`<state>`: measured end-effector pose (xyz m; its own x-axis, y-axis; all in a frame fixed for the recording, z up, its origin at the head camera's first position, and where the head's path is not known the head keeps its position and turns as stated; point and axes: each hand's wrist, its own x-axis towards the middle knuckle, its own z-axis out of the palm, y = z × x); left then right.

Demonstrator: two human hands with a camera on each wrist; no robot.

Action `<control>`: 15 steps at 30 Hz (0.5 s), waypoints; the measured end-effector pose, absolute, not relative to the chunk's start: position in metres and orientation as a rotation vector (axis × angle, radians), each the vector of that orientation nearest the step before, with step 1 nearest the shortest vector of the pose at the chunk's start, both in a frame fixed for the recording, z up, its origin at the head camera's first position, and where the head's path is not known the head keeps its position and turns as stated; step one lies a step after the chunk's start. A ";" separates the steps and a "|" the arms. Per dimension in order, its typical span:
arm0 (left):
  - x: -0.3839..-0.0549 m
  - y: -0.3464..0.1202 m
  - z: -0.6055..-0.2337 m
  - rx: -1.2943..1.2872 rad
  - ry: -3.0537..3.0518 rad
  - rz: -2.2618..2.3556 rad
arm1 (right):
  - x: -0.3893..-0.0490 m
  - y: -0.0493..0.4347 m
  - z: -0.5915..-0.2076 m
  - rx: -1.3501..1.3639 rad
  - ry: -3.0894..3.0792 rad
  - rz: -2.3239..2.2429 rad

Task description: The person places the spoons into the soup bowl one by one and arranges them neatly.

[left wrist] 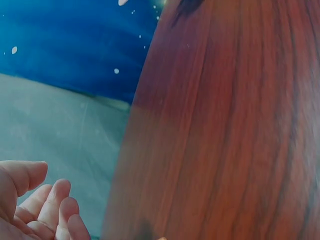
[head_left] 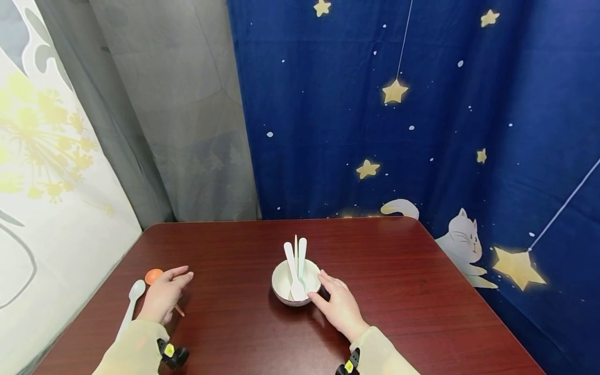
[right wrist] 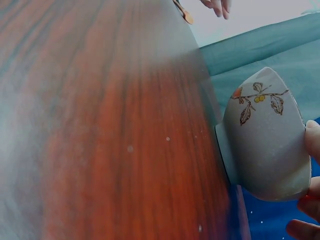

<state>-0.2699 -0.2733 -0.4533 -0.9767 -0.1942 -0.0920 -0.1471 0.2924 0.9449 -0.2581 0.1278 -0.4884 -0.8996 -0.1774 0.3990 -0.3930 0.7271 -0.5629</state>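
A pale bowl [head_left: 282, 283] stands on the table, its outside in the right wrist view patterned with a leafy branch. Inside it lean a white spoon [head_left: 297, 289], a pale mint handle [head_left: 302, 250] and a thin pointed stick [head_left: 296, 244]. My right hand [head_left: 341, 306] touches the bowl's right rim, thumb and forefinger spread apart. On the left, my left hand [head_left: 161, 298] hovers over an orange spoon [head_left: 153, 276], hiding its middle; its fingers are loosely bent, with nothing between them in the left wrist view. A light grey-white spoon [head_left: 136, 290] lies left of that hand.
The dark red wooden table [head_left: 225, 250] has rounded far corners. Behind it hang a grey curtain [head_left: 187, 130] and a blue star-printed curtain [head_left: 323, 114]. A white patterned cloth [head_left: 56, 234] runs along the left edge.
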 end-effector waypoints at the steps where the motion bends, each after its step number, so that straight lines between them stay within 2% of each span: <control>1: -0.270 -0.276 -0.455 0.330 -2.493 -1.806 | -0.258 0.128 -0.488 0.445 -2.612 0.956; 15: -0.263 -0.294 -0.459 0.425 -2.508 -1.666 | -0.258 0.128 -0.488 0.452 -2.606 0.970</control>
<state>-0.2635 -0.2938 -0.4594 -0.9560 -0.2850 -0.0694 -0.1745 0.3621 0.9157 -0.2580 0.1277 -0.4875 -0.8978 -0.1792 0.4024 -0.3986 0.7191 -0.5692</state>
